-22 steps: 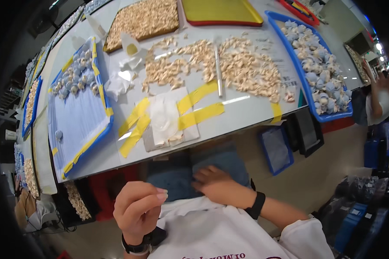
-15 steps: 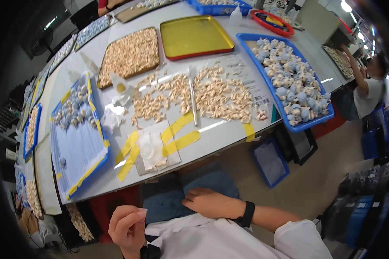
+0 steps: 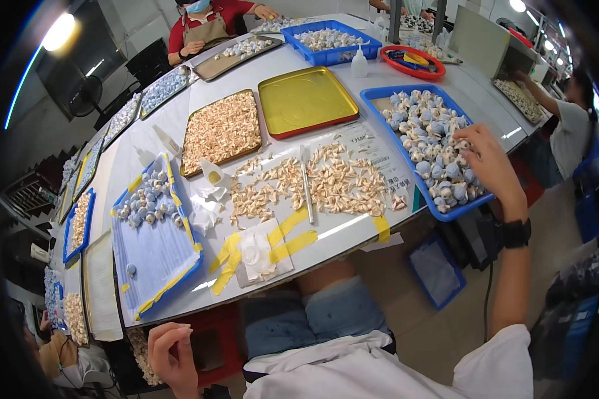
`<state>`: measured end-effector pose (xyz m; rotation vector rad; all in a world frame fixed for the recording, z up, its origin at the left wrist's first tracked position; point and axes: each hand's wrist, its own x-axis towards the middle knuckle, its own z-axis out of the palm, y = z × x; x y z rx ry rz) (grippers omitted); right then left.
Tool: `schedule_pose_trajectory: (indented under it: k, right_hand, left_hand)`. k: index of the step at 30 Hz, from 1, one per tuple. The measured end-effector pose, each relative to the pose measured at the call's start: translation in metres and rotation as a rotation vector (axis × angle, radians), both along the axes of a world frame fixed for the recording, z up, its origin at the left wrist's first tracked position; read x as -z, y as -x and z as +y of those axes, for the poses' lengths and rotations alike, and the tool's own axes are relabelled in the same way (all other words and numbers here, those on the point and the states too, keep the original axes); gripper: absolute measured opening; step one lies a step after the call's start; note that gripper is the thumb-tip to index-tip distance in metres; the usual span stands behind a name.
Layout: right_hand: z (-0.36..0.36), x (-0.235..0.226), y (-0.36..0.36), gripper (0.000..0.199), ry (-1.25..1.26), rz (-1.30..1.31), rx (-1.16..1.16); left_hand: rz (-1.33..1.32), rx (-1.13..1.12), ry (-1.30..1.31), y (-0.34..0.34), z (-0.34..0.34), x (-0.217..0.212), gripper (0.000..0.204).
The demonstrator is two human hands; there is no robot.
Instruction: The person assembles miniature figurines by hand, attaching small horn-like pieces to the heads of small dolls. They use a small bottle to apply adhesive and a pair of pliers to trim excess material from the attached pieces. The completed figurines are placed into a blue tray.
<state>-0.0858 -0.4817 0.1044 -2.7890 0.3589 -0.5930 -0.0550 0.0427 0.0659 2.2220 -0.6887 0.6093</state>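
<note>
- Bent narrowly, the fingers of the right hand are held at the right side of the blue-and-white pieces; whether one is pinched cannot be told.
- These pieces are heaped in the right blue tray, set at the table's right edge.
- With fingers loosely curled, the left hand is held off the near left table edge; whether anything is gripped cannot be told.
- Pale orange pieces are scattered across the middle; a silver tool is laid among them.
- Farther back, a yellow tray is placed; at left, a paler-lined blue tray is edged with yellow tape.
</note>
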Motion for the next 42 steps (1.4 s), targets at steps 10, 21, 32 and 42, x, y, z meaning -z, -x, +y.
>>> schedule_pose_trajectory:
  k: [10,21,32,42]
  right_hand:
    - [-0.038,0.003,-0.055,0.042,-0.013,0.289,-0.04]
    - [-0.055,-0.002,-0.116,0.049,0.054,0.515,-0.065]
    - [0.026,-0.026,-0.022,0.05,-0.092,0.316,-0.187]
    - [0.008,0.009,-0.05,0.036,0.014,0.202,-0.138]
  left_hand:
    - [0.036,-0.198,-0.038,-0.022,0.029,-0.026,0.006]
    - [0.06,-0.144,-0.187,-0.09,0.015,-0.045,0.01]
    - [0.101,-0.188,-0.283,-0.1,0.043,-0.038,0.007]
    - [0.108,-0.182,-0.235,-0.107,0.045,-0.037,0.008]
